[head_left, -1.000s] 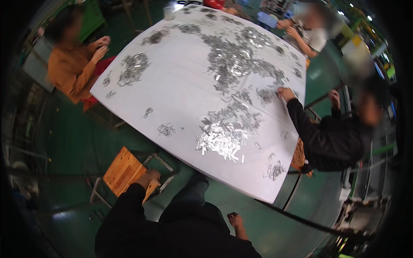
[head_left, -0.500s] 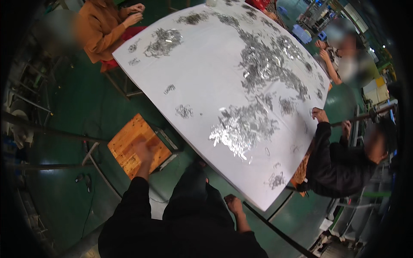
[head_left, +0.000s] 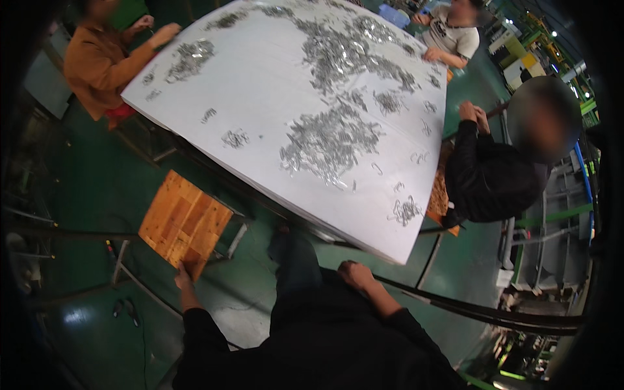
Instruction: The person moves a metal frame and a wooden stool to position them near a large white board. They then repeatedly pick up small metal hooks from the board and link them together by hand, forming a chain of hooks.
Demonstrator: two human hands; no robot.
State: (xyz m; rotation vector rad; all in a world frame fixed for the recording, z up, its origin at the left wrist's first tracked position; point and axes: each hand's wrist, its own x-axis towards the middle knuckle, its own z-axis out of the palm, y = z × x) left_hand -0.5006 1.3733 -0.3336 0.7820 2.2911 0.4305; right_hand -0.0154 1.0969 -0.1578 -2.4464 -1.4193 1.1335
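My left hand grips the near edge of a square wooden stool with a slatted orange-brown top and metal legs. The fingertips are partly hidden at the stool's edge. Beside my dark trousers, below the table's near edge, is my right hand. Its fingers are curled in, and whatever they may hold is hidden. Ahead stands a large white-covered table bearing heaps of small shiny metal pieces. A smaller pile of bent pieces lies near its closest corner.
A person in a brown jacket sits at the table's left side. At the right are a person in black and one in a pale shirt. A metal rail crosses at the right; dark shoes lie on the green floor.
My left hand has come from over the stool's top back to its near edge. My view has shifted, so the table sits further left and up. The person in black has drawn a hand off the table.
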